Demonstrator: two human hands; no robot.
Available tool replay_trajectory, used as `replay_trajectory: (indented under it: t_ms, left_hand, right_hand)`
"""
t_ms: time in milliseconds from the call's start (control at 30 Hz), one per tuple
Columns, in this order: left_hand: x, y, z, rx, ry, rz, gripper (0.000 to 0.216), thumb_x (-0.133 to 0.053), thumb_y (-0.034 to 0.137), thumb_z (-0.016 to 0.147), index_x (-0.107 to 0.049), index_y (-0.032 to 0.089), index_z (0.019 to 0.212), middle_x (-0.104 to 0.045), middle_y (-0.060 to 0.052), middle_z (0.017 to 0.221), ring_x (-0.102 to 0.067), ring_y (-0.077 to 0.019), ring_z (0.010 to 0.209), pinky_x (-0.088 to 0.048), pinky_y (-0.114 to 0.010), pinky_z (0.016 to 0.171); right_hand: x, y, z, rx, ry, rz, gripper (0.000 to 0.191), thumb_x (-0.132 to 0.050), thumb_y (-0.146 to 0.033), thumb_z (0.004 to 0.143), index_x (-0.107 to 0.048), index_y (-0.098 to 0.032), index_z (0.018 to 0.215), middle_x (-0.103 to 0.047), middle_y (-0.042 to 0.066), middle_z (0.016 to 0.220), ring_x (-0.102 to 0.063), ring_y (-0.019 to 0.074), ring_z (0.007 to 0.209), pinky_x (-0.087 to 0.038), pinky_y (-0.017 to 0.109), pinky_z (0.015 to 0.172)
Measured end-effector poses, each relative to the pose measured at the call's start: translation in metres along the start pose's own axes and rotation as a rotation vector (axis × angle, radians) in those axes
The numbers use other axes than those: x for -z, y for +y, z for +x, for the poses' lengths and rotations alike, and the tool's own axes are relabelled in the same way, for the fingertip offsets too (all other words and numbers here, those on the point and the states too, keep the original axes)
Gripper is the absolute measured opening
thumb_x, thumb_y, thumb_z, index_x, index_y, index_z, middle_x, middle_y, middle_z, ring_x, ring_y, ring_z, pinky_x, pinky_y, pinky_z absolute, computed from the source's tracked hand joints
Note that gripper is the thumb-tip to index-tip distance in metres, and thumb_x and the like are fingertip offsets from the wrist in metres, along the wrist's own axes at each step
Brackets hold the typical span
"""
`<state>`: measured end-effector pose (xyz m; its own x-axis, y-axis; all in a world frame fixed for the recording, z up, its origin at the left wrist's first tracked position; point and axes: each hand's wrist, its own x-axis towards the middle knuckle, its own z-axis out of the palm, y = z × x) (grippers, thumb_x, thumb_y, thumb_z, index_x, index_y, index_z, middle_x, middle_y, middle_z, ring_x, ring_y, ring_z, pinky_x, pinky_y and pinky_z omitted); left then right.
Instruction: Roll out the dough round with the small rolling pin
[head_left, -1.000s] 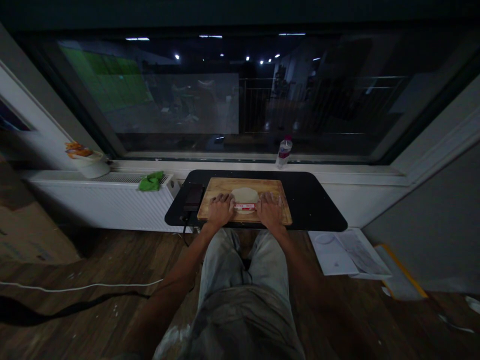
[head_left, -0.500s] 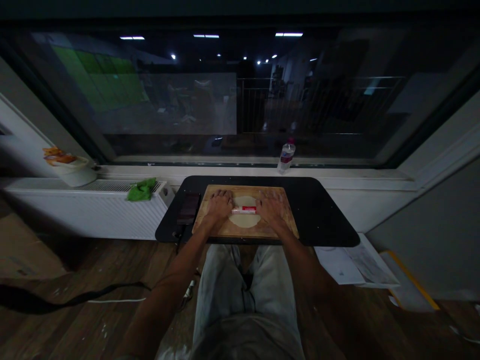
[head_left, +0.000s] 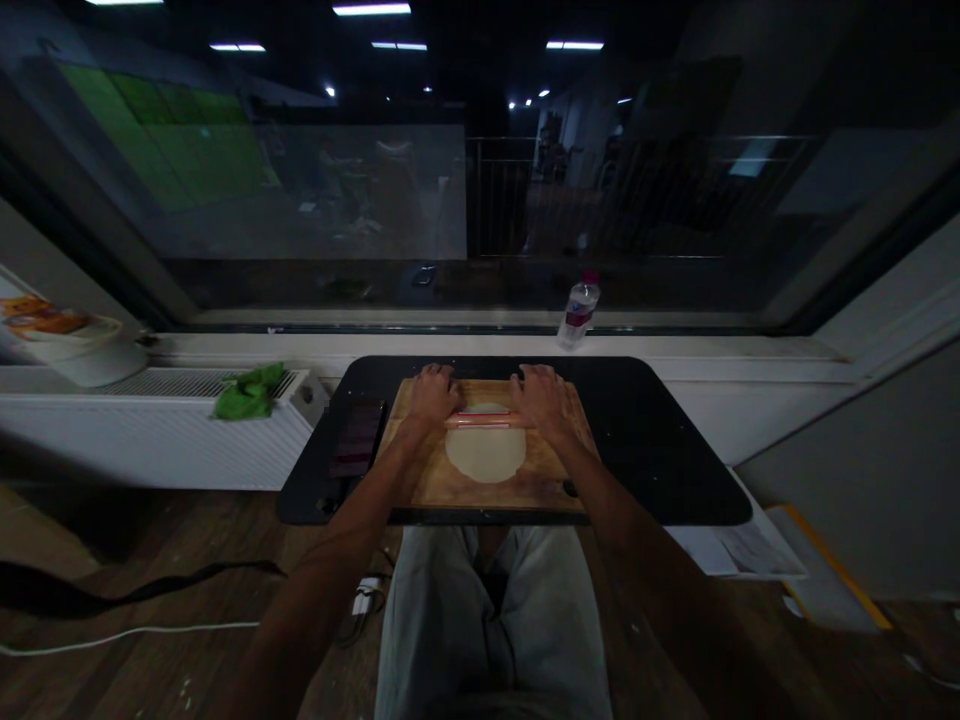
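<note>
A wooden rolling pin (head_left: 484,420) with a red-edged label lies crosswise over the far part of a flat, pale round of dough (head_left: 486,458). Under the dough is a wooden board (head_left: 435,490). My left hand (head_left: 437,393) is closed over the pin's left end, and my right hand (head_left: 541,396) over its right end. Both hands rest palm down with their fingers pointing away from me. They hide the ends of the pin.
The board sits on a black table (head_left: 660,450), beside a dark phone-like slab (head_left: 358,438). Beyond are a water bottle (head_left: 579,312) on the sill, a green cloth (head_left: 251,390) on the radiator (head_left: 187,440) and a white tub (head_left: 90,355). Papers (head_left: 701,550) lie below right.
Both hands have moved the rolling pin away from me, toward the dough's far edge. The pin has turned, so its label shows a different side. My view has shifted slightly.
</note>
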<state>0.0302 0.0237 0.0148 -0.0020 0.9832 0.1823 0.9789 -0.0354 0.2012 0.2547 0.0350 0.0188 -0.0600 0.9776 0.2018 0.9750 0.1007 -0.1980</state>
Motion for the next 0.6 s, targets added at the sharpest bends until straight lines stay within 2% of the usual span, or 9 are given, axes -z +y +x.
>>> replay_trajectory:
  t_ms: [133, 233, 433, 600]
  left_hand:
    - [-0.007, -0.001, -0.001, 0.01, -0.06, 0.045, 0.037, -0.051, 0.019, 0.108, -0.078, 0.013, 0.132, -0.078, -0.02, 0.138, -0.067, -0.034, 0.139, -0.052, -0.047, 0.122]
    - [-0.014, -0.001, -0.011, 0.059, -0.056, 0.077, 0.037, -0.052, 0.023, 0.109, -0.078, 0.015, 0.134, -0.074, -0.021, 0.146, -0.061, -0.0388, 0.148, -0.049, -0.054, 0.125]
    - [-0.017, 0.006, -0.037, 0.074, -0.061, 0.117, 0.051, -0.055, 0.028, 0.109, -0.061, 0.016, 0.158, -0.06, -0.023, 0.166, -0.044, -0.0427, 0.165, -0.042, -0.062, 0.131]
    - [-0.012, 0.014, -0.065, 0.049, -0.094, 0.123, 0.061, -0.049, 0.028, 0.111, -0.051, 0.012, 0.17, -0.053, -0.026, 0.173, -0.041, -0.0418, 0.168, -0.038, -0.058, 0.135]
  right_hand:
    - [-0.007, 0.002, 0.005, 0.059, -0.03, -0.034, 0.048, -0.045, -0.039, 0.117, -0.071, -0.015, 0.15, -0.073, 0.021, 0.15, -0.06, 0.0343, 0.142, -0.045, 0.047, 0.121]
    - [-0.009, 0.004, 0.004, 0.095, -0.112, -0.055, 0.053, -0.043, -0.038, 0.117, -0.064, -0.017, 0.161, -0.067, 0.02, 0.161, -0.053, 0.0349, 0.153, -0.039, 0.051, 0.128]
    - [-0.007, 0.01, -0.009, 0.137, -0.241, -0.079, 0.066, -0.038, -0.04, 0.117, -0.042, -0.022, 0.18, -0.042, 0.016, 0.185, -0.026, 0.0384, 0.175, -0.022, 0.065, 0.139]
    - [0.0, 0.013, -0.02, 0.196, -0.322, -0.084, 0.072, -0.039, -0.044, 0.116, -0.032, -0.021, 0.184, -0.027, 0.015, 0.192, -0.02, 0.0378, 0.178, -0.019, 0.06, 0.142]
